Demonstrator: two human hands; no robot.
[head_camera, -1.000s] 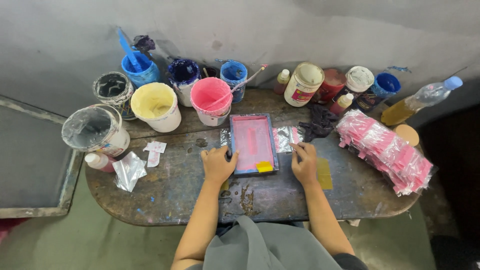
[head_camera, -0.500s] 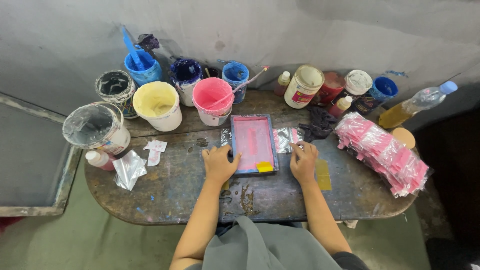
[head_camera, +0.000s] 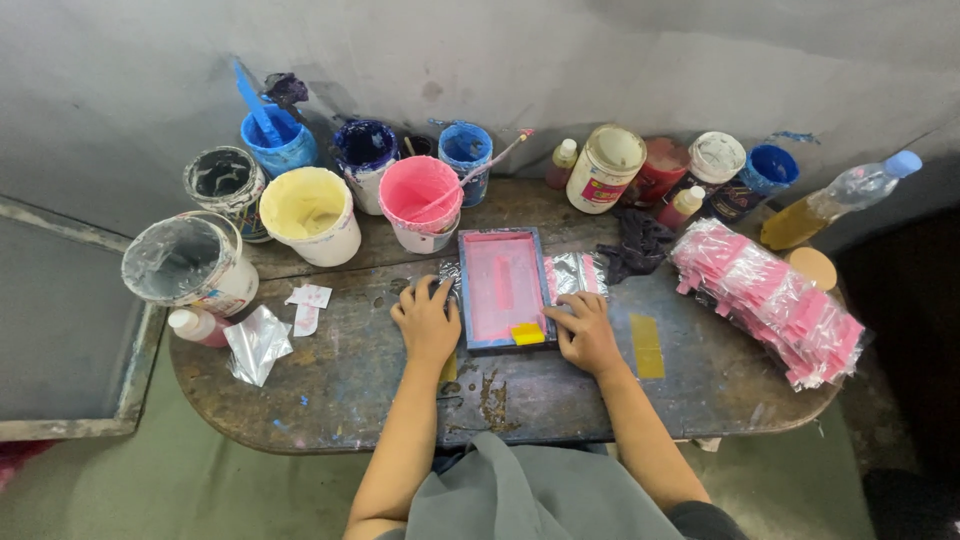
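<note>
A small blue-framed printing screen coated in pink ink lies flat in the middle of a worn, stained table. My left hand rests flat against the frame's left edge, fingers spread. My right hand presses on the frame's lower right corner, beside a yellow tape patch. Silvery foil sticks out from under the frame on the right. Neither hand grips anything.
Tubs of pink, yellow, blue and dark ink line the back by the wall. A bundle of pink strips in clear plastic lies right. A black rag, bottles and a foil scrap are nearby.
Both hands have stayed pressed on the frame; only the view has shifted slightly.
</note>
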